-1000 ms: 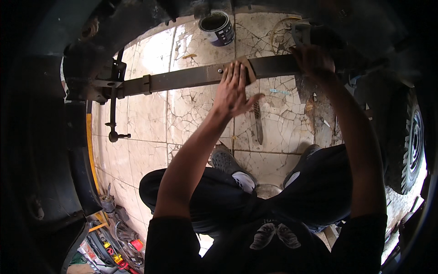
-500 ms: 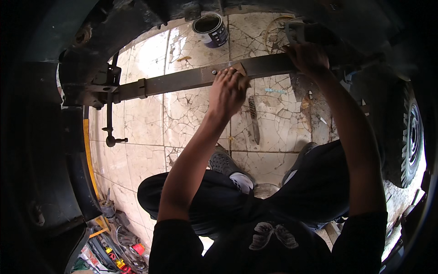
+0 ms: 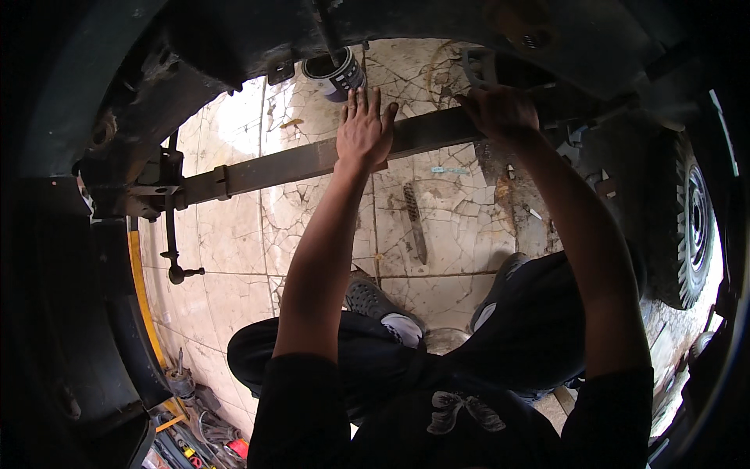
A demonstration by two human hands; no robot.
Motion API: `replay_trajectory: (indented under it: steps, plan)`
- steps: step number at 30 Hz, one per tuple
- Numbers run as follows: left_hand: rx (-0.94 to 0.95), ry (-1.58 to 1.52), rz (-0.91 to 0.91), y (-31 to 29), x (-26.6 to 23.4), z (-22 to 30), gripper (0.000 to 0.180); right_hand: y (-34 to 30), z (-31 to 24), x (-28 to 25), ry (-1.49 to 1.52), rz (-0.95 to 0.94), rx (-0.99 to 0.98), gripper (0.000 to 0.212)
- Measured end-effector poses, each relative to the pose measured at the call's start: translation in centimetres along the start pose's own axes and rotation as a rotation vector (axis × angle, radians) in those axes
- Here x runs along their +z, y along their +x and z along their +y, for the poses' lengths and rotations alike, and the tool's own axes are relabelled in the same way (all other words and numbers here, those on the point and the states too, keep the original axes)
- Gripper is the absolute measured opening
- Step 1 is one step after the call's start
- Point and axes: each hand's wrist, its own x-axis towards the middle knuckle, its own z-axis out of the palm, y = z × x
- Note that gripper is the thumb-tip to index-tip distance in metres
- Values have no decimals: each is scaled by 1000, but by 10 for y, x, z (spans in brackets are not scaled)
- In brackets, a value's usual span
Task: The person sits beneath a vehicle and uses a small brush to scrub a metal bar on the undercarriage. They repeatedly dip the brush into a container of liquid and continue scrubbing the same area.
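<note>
Crossing the bar: left hand (fingers spread).

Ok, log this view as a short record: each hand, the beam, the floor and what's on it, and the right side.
Left hand: open, fingers spread, over the metal beam
Brown sheet: only an edge shows, beside the left hand's heel
Right hand: on the metal beam, farther right; grip unclear
Floor: pale, cracked tiles
On floor: can beyond the metal beam; file-like tool on the near side
Right side: treaded wheel
</note>
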Motion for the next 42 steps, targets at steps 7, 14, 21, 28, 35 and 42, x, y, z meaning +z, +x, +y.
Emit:
replay_trajectory:
  steps: [7,14,21,28,35,42]
  plan:
    - [-63,-72,10,38,13,-18,72,1,-2,2,0,26,-9,57]
    - [-8,-35,-5,-2,4,10,71,0,2,1,10,22,-31,56]
    - [62,-204,37,35,-5,-3,68,-3,-5,-1,19,53,12,55]
    - [42,-33,29,0,7,16,70,-2,3,0,31,31,-4,55]
    - [17,-236,-3,43,-2,-5,74,-1,-7,5,34,36,-15,58]
    - [55,58,35,-18,2,27,76,-2,3,1,36,-7,16,58]
